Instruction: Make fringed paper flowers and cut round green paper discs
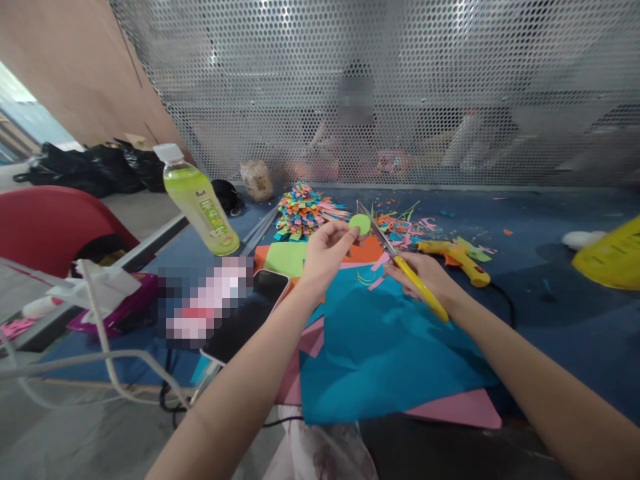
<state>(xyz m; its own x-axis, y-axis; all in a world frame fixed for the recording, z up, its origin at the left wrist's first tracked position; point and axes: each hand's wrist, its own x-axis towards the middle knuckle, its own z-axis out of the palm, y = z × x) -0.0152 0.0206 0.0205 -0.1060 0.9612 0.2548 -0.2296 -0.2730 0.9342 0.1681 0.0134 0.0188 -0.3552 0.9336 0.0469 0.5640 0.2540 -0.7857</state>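
Note:
Between the thumb and fingers of my left hand [331, 250] is a small round green paper disc [360, 225]. My right hand [423, 277] is closed around yellow-handled scissors [421, 287], whose blades point up and left beside the disc's right edge. Whether the blades touch the disc I cannot tell. Below both hands lies a large blue paper sheet [370, 347], with thin green curls and pink strips on it. Behind my left hand stands a cone-shaped tree of colourful paper strips [300, 212].
A yellow glue gun [457, 257] lies right of my right hand, near a heap of paper scraps [400, 230]. On the left are a green drink bottle [203, 207], a phone [247, 313] and a purple tissue box [115, 307]. A perforated metal panel [400, 87] closes off the back.

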